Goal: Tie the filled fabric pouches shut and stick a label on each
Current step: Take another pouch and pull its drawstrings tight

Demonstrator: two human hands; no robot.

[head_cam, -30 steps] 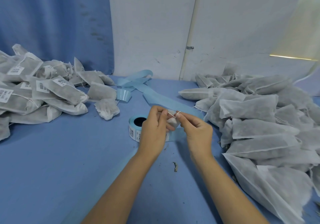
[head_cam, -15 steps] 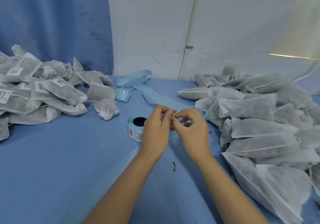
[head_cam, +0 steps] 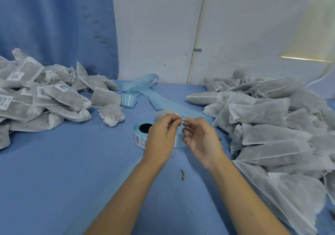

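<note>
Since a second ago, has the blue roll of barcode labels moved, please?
No: the blue roll of barcode labels stays put, equally far from the dark scrap nearby.

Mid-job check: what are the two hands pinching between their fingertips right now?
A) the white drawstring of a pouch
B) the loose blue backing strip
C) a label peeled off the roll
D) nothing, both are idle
A: the left hand and right hand meet on a small loop of white drawstring beside the pouch, and the label roll is untouched.
</note>
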